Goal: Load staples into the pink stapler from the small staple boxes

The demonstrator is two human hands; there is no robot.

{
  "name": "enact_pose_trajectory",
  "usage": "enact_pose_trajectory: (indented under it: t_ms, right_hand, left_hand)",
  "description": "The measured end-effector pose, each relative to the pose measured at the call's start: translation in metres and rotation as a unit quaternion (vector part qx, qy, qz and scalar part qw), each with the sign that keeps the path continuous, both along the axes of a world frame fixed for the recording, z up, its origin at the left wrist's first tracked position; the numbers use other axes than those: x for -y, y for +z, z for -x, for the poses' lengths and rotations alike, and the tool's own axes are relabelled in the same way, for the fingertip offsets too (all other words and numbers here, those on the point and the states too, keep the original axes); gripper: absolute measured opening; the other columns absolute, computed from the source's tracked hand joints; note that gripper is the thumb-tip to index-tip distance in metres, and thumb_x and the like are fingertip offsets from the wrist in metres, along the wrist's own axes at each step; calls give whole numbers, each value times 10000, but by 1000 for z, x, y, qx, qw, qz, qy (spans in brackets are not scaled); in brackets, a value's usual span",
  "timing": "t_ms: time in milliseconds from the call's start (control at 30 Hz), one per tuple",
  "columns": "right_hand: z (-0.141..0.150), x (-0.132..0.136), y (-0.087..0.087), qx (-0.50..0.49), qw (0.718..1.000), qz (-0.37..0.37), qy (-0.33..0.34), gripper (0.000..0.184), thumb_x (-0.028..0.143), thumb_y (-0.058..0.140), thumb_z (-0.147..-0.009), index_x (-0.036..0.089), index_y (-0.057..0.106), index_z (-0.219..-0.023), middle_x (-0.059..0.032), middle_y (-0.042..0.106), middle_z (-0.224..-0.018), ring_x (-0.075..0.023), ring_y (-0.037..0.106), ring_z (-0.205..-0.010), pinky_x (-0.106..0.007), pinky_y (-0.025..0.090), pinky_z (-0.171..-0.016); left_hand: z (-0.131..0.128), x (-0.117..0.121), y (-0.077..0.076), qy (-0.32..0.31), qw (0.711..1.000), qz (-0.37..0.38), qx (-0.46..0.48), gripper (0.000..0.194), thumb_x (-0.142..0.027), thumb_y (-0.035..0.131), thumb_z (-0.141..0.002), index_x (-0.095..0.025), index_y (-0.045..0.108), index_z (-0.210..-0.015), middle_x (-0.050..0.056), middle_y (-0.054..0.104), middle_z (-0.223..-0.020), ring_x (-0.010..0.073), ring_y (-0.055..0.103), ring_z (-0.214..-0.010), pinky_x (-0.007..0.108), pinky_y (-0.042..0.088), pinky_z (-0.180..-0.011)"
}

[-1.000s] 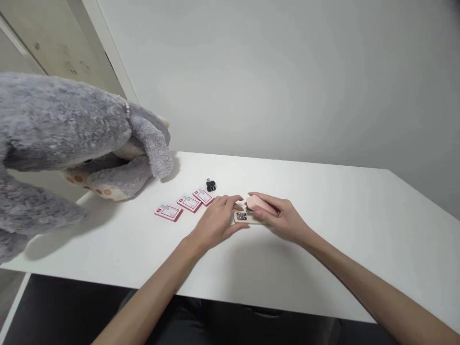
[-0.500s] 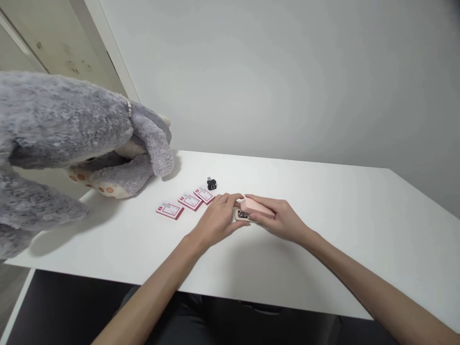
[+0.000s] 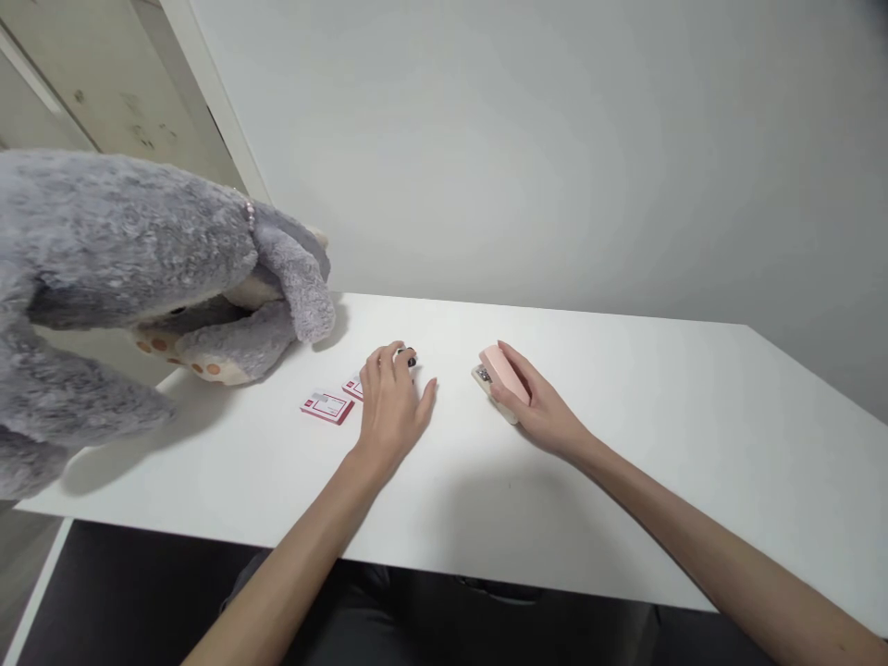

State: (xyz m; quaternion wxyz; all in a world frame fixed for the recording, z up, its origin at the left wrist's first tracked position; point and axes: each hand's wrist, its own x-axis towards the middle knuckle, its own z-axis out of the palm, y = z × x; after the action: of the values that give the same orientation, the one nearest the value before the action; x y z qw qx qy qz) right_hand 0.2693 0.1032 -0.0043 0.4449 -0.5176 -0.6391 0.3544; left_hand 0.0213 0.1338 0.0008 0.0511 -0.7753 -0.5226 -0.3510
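Note:
A pink and cream stapler (image 3: 507, 375) is gripped in my right hand (image 3: 548, 409), tilted with its metal front end facing up and left. My left hand (image 3: 389, 400) is palm-down over the small red-and-white boxes, fingers slightly bent and the thumb apart. Beneath its fingers, one box (image 3: 353, 385) is partly covered, and the box at the right of the row is hidden. Another red-and-white box (image 3: 326, 406) lies in full view to the left. Just past my left fingertips, a small black object, possibly a staple remover (image 3: 412, 358), is partly hidden.
A large grey plush toy (image 3: 131, 240) takes up the left end of the white table (image 3: 624, 490). Behind the table stands a plain grey wall (image 3: 527, 157). The table's front edge runs below my forearms.
My left hand has left the stapler and moved left over the boxes. My right hand still holds the stapler, now turned with its front end pointing farther away.

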Motion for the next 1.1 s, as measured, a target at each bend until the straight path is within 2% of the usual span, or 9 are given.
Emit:
enact_pose_trajectory:
  t_ms: [67,133,267,333,433,500,633,833,1100]
  right_hand:
    - [-1,-4,-2,-45,999,2,-16,696,600,618,-1009,351,417,-1627,-94,468,-1678,-303,490,-1517,-517,456,-1213]
    - [-4,-9,-4,-84,995,-5,-51,604,628,557,-1030,316,506,-1545,-119,560,-1596,-283,569,-1439,-493,488,-1172]
    - [-15,-24,-12,-101,986,-8,-129,440,637,560,-1004,247,689,-1161,-127,715,-1318,-268,697,-1163,-448,565,-993]
    - [-20,-29,-15,-106,984,9,-146,394,610,605,-973,235,690,-1057,-110,735,-1178,-248,707,-1019,-399,575,-866]
    - [-21,-29,-16,-104,984,33,-142,366,588,630,-952,235,685,-1033,-61,711,-986,-212,664,-841,-354,537,-750]
    - [-18,-26,-13,-80,987,27,-134,369,592,624,-956,237,688,-1033,-47,699,-951,-214,644,-842,-357,519,-772]
    - [-10,-17,-4,-44,991,18,-124,382,603,606,-971,238,700,-1034,-70,726,-1048,-244,644,-945,-367,501,-826]
    - [-6,-13,1,-45,992,28,-118,394,612,588,-979,235,689,-1033,-78,734,-1060,-252,644,-937,-368,490,-815]
    - [-5,-13,2,-51,991,32,-116,420,624,576,-976,219,670,-1037,-77,723,-1066,-246,636,-956,-355,468,-838]
  left_hand:
    - [1,-1,-3,32,999,0,-6,492,-335,642,-970,-165,467,-1397,250,464,-1518,451,386,-1443,666,350,-1167]
    - [3,-2,-6,55,998,0,-8,544,-348,646,-961,-147,440,-1423,268,432,-1530,472,352,-1477,686,316,-1186]
    - [7,-4,-11,80,997,1,-6,596,-385,643,-954,-135,411,-1443,293,431,-1529,488,369,-1476,717,277,-1199]
    - [8,-5,-13,92,996,2,-9,605,-402,633,-957,-138,400,-1448,298,446,-1523,486,388,-1471,743,245,-1207]
    - [9,-6,-14,106,994,17,-14,605,-417,618,-961,-129,399,-1446,306,461,-1517,488,422,-1458,767,204,-1215]
    - [9,-6,-14,108,994,31,-14,613,-422,617,-958,-107,409,-1441,325,450,-1520,491,450,-1434,754,216,-1215]
    - [10,-7,-15,98,995,27,-9,604,-420,612,-961,-107,414,-1438,319,459,-1498,487,465,-1404,726,292,-1183]
    - [11,-8,-17,88,996,27,-5,594,-398,621,-962,-111,418,-1440,288,463,-1476,463,482,-1368,651,382,-1149]
    - [10,-7,-13,101,993,50,-31,572,-393,599,-985,-76,437,-1432,260,535,-1412,432,495,-1326,588,416,-1116]
